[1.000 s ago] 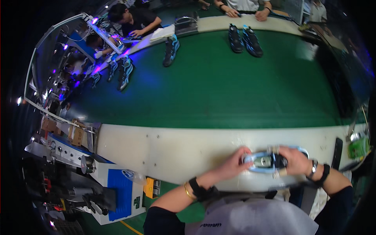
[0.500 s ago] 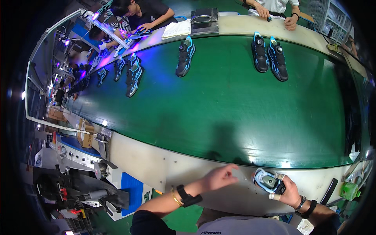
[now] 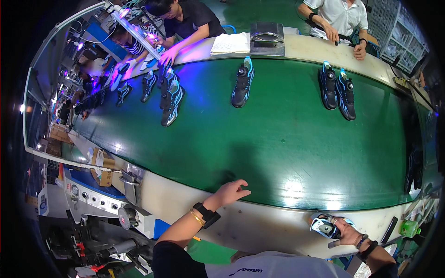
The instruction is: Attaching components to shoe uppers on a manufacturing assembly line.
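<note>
At the right of the near ledge my right hand (image 3: 346,233) grips a black shoe (image 3: 326,227) with light blue trim. The shoe lies low over the ledge, its opening partly in view; my fingers cover its far end. My left hand (image 3: 233,192) hovers over the belt's near edge, fingers loosely bent and apart, with nothing in it. On the green conveyor belt (image 3: 278,153) a single black and blue shoe (image 3: 242,83) stands beyond it. A pair of like shoes, one of them a right-hand shoe (image 3: 346,95), stands farther right.
More shoes (image 3: 172,102) stand at the belt's left under purple light. Across the belt, one person (image 3: 190,21) reaches toward the shoes and another (image 3: 340,21) rests hands on the far ledge. A machine with knobs (image 3: 97,197) stands at lower left; a green bottle (image 3: 409,229) is at right.
My left hand has moved left and away from the shoe, out over the belt edge. My right hand has shifted farther over the shoe. The view has tilted, and a far person's arm reaches to the shoes.
</note>
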### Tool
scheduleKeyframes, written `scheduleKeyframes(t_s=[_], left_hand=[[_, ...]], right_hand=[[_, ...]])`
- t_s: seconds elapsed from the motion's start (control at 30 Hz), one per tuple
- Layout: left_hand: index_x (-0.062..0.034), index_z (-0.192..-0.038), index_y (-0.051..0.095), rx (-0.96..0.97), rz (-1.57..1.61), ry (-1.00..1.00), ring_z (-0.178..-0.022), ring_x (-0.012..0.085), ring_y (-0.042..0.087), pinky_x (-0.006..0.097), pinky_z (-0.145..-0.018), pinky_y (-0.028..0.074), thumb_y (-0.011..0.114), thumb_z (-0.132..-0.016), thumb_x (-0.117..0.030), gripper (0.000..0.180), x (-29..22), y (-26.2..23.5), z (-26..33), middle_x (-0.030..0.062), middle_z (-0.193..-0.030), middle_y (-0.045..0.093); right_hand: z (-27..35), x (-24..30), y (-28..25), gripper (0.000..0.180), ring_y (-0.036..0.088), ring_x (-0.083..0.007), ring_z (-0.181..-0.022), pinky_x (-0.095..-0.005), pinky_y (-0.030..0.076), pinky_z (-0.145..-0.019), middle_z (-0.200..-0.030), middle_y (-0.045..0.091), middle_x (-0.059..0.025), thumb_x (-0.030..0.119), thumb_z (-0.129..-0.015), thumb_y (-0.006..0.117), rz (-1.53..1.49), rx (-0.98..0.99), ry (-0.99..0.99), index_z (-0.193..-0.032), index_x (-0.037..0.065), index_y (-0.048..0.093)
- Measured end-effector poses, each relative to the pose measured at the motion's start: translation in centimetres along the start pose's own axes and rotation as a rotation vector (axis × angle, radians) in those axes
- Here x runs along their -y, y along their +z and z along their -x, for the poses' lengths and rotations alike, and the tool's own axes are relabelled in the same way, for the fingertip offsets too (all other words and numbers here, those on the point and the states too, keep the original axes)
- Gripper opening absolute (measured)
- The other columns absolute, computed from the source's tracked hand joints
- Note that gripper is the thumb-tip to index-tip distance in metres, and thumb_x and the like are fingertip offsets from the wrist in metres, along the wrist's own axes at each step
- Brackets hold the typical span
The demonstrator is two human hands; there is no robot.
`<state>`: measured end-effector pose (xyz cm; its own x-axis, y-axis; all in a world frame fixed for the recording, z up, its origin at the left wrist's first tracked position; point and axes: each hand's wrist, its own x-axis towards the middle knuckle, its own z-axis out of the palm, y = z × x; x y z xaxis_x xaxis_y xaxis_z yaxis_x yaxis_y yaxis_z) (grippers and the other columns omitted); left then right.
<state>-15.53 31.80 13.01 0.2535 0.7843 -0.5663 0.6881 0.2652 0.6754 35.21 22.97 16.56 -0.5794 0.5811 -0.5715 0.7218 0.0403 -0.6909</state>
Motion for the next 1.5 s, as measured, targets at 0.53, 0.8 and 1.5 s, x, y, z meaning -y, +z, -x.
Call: scheduleKeyframes(t_s=[0.53,0.8,1.5], left_hand=[[-0.0024,-0.127,0.053,-0.249,-0.174,-0.118,-0.102,0.0288,0.06,0.038,-0.09,0.048,0.072,-0.084,-0.035,0.057,10.8,-12.1,-11.5,0.0175,-0.119,0.058],[-0.0014,-0.137,0.039,-1.125,-0.382,-0.085,-0.128,0.0436,0.036,0.051,-0.109,0.028,0.082,-0.069,-0.038,0.088,22.1,-30.2,-20.3,0.0269,-0.137,0.039],[-0.0087,-0.136,0.046,-0.758,-0.472,0.182,-0.124,0.0325,0.042,0.041,-0.106,0.036,0.085,-0.066,-0.016,0.081,17.3,-30.4,-20.0,0.0161,-0.13,0.043]], right_hand=[[-31.3,-9.0,-10.0,0.062,0.02,-0.0345,-0.144,-0.0643,0.022,-0.11,-0.159,0.019,-0.0066,0.042,-0.093,0.054,0.47,-0.869,0.565,-0.148,0.025,0.033],[-33.9,-12.8,-7.2,0.062,0.013,-0.032,-0.147,-0.0623,0.012,-0.112,-0.161,0.014,-0.0053,0.045,-0.097,0.04,0.66,-1.047,0.647,-0.151,0.02,0.028],[-33.7,-10.9,-6.9,0.06,0.014,-0.0283,-0.147,-0.054,0.01,-0.116,-0.16,0.019,-0.0047,0.047,-0.098,0.033,0.652,-1.087,0.554,-0.151,0.018,0.028]])
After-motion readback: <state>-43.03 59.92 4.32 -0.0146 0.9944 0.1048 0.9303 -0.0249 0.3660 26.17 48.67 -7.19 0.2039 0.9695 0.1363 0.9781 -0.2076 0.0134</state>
